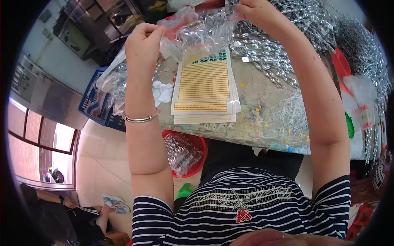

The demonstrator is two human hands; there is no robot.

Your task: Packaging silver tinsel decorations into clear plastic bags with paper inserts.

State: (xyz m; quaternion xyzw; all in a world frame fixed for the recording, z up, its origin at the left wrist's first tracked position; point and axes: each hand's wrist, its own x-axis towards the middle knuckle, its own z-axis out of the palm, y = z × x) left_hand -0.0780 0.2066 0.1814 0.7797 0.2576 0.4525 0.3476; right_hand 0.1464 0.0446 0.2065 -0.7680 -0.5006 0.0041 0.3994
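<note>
Both arms reach toward the far side of the work table (254, 110). My left hand (143, 44) is closed in a pinch on the edge of a clear plastic bag (193, 35). My right hand (255, 9), at the top edge of the view, is also closed, its fingertips on crinkled clear plastic with a reddish edge. Between my hands, transparent bags lie in a heap, so where one ends is hard to tell. Just below them rests a stack of sheets (201, 84) with rows of yellow strips and some dark green round stickers at the top.
Silver twisted strands (266, 53) pile up at the right and far right. Loose clear thread (289, 117) lies on the table's right part. A crumpled white tissue (162, 91) is left of the sheets. A red basin (201, 143) with bagged silver pieces stands below the table edge. Another person sits lower left.
</note>
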